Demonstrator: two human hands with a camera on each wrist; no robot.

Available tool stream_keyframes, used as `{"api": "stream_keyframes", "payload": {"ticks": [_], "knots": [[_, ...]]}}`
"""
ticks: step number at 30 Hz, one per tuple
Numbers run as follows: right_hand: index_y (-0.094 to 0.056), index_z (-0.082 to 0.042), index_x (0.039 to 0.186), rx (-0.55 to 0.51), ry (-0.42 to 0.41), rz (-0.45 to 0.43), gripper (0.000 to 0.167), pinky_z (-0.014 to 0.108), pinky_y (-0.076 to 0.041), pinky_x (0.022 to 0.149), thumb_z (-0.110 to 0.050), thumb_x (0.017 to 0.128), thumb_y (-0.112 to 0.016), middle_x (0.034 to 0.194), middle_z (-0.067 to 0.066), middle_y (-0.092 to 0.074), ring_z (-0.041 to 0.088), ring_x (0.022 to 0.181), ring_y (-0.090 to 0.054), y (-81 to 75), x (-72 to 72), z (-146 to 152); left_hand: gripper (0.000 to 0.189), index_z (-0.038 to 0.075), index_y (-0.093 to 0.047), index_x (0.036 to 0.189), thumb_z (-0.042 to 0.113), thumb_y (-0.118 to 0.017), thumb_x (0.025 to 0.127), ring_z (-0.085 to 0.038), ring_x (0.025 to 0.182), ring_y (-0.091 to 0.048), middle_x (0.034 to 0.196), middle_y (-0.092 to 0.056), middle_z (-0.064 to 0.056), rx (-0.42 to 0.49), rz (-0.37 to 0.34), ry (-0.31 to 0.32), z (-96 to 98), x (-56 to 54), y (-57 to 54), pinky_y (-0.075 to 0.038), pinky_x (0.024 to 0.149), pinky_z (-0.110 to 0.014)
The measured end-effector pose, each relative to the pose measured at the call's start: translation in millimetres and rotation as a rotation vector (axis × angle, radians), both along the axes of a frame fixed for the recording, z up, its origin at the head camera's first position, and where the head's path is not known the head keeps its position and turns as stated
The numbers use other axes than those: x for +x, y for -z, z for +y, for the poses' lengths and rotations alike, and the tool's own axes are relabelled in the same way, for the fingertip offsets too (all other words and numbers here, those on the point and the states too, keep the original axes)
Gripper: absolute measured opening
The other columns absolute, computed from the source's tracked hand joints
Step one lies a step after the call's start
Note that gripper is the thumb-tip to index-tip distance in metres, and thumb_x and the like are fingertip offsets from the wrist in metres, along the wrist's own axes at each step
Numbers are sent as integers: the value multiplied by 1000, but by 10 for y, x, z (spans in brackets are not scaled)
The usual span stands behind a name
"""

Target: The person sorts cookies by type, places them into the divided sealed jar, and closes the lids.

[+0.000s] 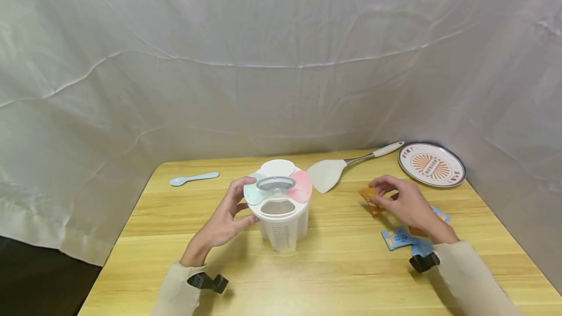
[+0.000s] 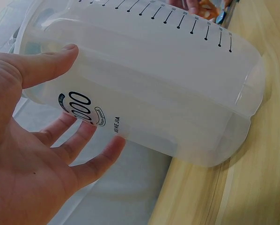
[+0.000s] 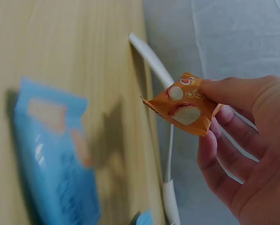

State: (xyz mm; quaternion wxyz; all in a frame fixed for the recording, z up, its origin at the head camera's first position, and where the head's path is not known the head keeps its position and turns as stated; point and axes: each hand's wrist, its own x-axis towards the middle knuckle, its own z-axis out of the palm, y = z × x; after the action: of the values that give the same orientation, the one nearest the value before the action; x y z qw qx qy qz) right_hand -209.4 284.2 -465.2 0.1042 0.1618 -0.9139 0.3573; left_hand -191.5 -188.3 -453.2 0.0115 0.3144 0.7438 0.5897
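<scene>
A translucent canister (image 1: 283, 238) with a white, mint and pink lid (image 1: 300, 185) stands upright on the table. My left hand (image 1: 225, 218) holds its left side, fingers at the rim and thumb lower down. In the left wrist view, the thumb and fingers of the left hand (image 2: 41, 136) span the canister (image 2: 168, 84), which bears measuring marks. Over the table to the right, my right hand (image 1: 401, 201) pinches a small orange snack packet (image 1: 368, 194). The right wrist view shows this packet (image 3: 184, 105) between thumb and fingers of the right hand (image 3: 252, 140).
Blue packets (image 1: 398, 238) lie beneath the right forearm, with an orange one (image 1: 417, 231) partly hidden. Behind them are a white spatula (image 1: 327, 172) and an oval plate (image 1: 432, 165). A pale blue spoon (image 1: 193, 178) lies at the back left. Curtains (image 1: 281, 106) border the table.
</scene>
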Motion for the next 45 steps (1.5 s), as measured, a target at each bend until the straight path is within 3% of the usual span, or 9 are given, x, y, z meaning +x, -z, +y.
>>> {"api": "stream_keyframes", "payload": {"ticks": [10, 21, 35, 39, 45], "knots": [[-76, -15, 112, -43, -2, 87, 22, 17, -57, 71, -12, 93, -87, 94, -2, -78, -2, 84, -65, -181, 21, -222, 84, 6, -32, 160, -11, -76, 92, -8, 139, -54, 162, -47, -20, 2, -5, 0, 8, 13, -6, -54, 113, -35], [-76, -13, 111, -126, -58, 161, 24, 18, -57, 70, -6, 91, -88, 94, 0, -79, -1, 83, -67, -421, 88, -481, 83, 7, -32, 161, -9, -77, 93, -7, 140, -53, 163, -46, -19, -7, -9, -6, 10, 24, -8, -54, 113, -36], [-78, -9, 110, -216, -148, 377, 34, 14, -57, 74, 9, 83, -89, 98, 2, -82, -2, 88, -69, -665, 237, -763, 85, 8, -31, 161, -10, -76, 92, -5, 142, -52, 165, -44, -19, -16, -9, -13, 2, 20, 11, -54, 114, -41], [-78, -7, 109, -284, -186, 426, 37, 14, -58, 76, 14, 80, -88, 99, 5, -81, -1, 88, -70, -781, 286, -846, 85, 8, -31, 161, -11, -76, 92, -6, 141, -52, 165, -44, -19, -17, -2, -16, 1, 17, 14, -54, 114, -45], [-80, -3, 109, -423, -267, 515, 43, 16, -59, 76, 21, 74, -85, 98, 10, -81, 4, 83, -72, -930, 340, -1020, 83, 8, -32, 160, -10, -77, 93, -7, 140, -53, 164, -45, -19, -15, 11, -17, 9, 11, -11, -55, 112, -39]]}}
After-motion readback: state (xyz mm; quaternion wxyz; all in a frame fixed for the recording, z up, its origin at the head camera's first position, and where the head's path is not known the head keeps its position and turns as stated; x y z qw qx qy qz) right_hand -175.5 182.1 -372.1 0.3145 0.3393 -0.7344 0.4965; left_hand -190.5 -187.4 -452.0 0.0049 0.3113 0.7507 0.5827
